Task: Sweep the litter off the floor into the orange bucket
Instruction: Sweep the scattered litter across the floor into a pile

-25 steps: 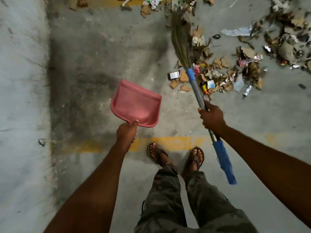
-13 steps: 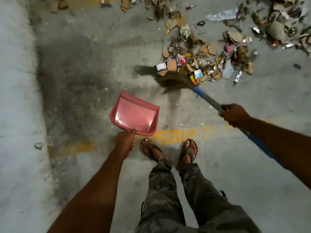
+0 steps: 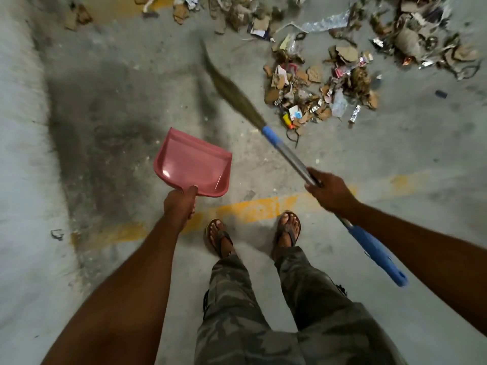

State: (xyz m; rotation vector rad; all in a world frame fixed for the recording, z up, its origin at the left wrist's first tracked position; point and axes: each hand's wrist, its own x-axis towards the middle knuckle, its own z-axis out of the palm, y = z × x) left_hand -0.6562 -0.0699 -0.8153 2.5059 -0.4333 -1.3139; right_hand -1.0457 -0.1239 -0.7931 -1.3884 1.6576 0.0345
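Litter (image 3: 311,90), made up of torn cardboard, foil wrappers, plastic scraps and a small yellow-and-orange object, lies heaped on the concrete floor (image 3: 395,159) ahead and to the right of a person. More of it is strewn along the top of the view. None has reached a container, and the orange bucket is nowhere in sight.

A grass broom (image 3: 287,154) slants across the scene. Its blurred bristles point up and left, to the left of the nearest heap and apart from it. The right hand (image 3: 329,191) is wrapped firmly round the metal shaft, just above the blue grip.

The left hand (image 3: 180,204) is closed round the handle of an empty pink dustpan (image 3: 192,167), which it holds in front of the body with its mouth facing away. Whether the pan's lip touches the floor cannot be told.

The person stands in flip-flops (image 3: 218,238) and camouflage trousers (image 3: 237,312) just behind a worn yellow painted line (image 3: 253,209). A dark stain (image 3: 105,122) spreads across the floor to the left.

The job appears to be at the gathering stage. Next, the bristles likely need to come round behind the heap, with the pan set lip-down close beside it, so the scraps can be drawn in before the trip to the bucket.
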